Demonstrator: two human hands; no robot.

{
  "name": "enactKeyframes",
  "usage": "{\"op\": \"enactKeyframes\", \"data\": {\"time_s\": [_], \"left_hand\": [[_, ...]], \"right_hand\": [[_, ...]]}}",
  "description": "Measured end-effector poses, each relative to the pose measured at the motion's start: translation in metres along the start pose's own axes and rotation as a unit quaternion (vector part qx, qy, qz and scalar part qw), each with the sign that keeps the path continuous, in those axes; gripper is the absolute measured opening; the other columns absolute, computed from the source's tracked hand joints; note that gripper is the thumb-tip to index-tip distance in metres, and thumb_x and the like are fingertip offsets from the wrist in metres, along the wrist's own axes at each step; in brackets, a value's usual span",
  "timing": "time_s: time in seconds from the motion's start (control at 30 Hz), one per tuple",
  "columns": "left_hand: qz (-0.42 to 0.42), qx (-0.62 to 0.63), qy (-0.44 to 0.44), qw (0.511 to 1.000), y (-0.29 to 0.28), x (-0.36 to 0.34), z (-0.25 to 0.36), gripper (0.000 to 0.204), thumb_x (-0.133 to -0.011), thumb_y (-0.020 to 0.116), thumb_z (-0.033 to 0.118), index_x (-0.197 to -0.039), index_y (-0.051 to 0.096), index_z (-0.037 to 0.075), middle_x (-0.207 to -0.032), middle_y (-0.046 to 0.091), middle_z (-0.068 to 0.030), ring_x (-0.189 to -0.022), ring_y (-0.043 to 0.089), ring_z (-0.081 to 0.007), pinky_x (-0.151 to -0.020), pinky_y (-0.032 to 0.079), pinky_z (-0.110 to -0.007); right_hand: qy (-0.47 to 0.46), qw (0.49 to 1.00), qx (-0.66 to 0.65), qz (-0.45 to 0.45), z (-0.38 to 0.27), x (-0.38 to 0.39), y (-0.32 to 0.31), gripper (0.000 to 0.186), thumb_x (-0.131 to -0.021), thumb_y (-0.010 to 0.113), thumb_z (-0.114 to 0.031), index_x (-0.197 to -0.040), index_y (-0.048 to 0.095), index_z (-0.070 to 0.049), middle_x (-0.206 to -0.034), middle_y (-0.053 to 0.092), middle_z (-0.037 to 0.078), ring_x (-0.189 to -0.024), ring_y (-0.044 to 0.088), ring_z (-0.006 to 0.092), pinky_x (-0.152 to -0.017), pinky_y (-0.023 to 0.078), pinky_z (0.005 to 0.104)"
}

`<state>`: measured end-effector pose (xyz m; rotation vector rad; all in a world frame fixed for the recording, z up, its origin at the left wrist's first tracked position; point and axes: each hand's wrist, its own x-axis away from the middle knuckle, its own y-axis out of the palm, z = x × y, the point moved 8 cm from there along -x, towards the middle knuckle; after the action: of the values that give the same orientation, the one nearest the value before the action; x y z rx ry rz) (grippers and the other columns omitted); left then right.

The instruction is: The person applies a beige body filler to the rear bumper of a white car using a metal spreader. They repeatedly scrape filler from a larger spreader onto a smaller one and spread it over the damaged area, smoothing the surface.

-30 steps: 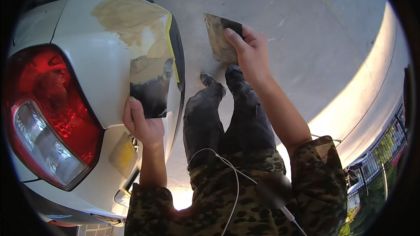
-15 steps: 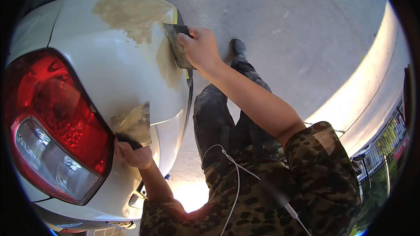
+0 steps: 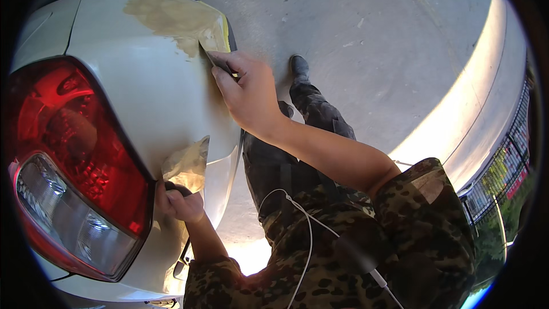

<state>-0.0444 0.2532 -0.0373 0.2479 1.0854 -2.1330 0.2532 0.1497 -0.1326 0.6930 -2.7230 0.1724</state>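
My right hand [image 3: 250, 92] is closed on a dark putty scraper [image 3: 214, 60], seen nearly edge-on. Its blade meets the edge of a tan putty patch [image 3: 163, 14] on the white car's rear corner panel [image 3: 123, 80]. Yellow tape [image 3: 225, 28] borders the patch on the right. Lower down, my left hand [image 3: 182, 203] grips a second putty scraper [image 3: 187, 163] by its dark handle. Tan putty is smeared over that blade. This hand is close to the red and clear tail light [image 3: 86, 131]; whether it touches the panel, I cannot tell.
A white cable [image 3: 311, 234] hangs across my camouflage clothing. My leg and dark shoe [image 3: 298, 68] are on the grey concrete floor [image 3: 366, 51]. A sunlit strip [image 3: 452, 114] crosses the floor at right, with a metal fence [image 3: 500, 166] beyond.
My right hand has turned its scraper from face-on to nearly edge-on and moved slightly left against the panel. My left hand, with its scraper, has shifted slightly right in view.
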Motion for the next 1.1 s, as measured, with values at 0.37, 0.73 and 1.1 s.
{"op": "enactKeyframes", "data": {"time_s": [0.37,0.73,1.1], "left_hand": [[-0.069,-0.206,0.166,0.962,0.011,-0.010,0.023,0.037,-0.112,0.036,0.004,-0.149,0.039,0.001,-0.139,0.049,-0.0307,-0.114,0.061,-0.0408,-0.099,0.055,-0.047],[-0.049,-0.209,0.114,0.970,0.005,-0.004,0.017,0.035,-0.112,0.041,0.006,-0.146,0.042,-0.002,-0.140,0.048,-0.0317,-0.116,0.061,-0.0394,-0.101,0.055,-0.047],[-0.029,0.042,0.000,0.999,0.014,-0.028,0.015,0.037,-0.110,0.046,0.003,-0.146,0.044,-0.003,-0.140,0.047,-0.0337,-0.120,0.061,-0.0449,-0.102,0.058,-0.052]], "right_hand": [[0.242,0.964,-0.112,-0.001,0.083,-0.011,-0.019,0.022,-0.099,0.060,-0.012,-0.109,0.073,0.003,-0.079,0.069,0.008,-0.073,0.063,0.0139,-0.067,0.051,0.0341],[0.188,0.980,-0.064,-0.031,0.060,-0.052,-0.002,0.016,-0.097,0.065,-0.009,-0.098,0.072,0.005,-0.080,0.067,0.005,-0.068,0.059,0.0120,-0.060,0.049,0.0314],[-0.049,0.997,-0.057,-0.003,-0.023,0.006,-0.011,0.022,-0.091,0.060,-0.005,-0.107,0.073,0.003,-0.094,0.072,0.022,-0.086,0.069,0.0402,-0.078,0.055,0.0426]]}}
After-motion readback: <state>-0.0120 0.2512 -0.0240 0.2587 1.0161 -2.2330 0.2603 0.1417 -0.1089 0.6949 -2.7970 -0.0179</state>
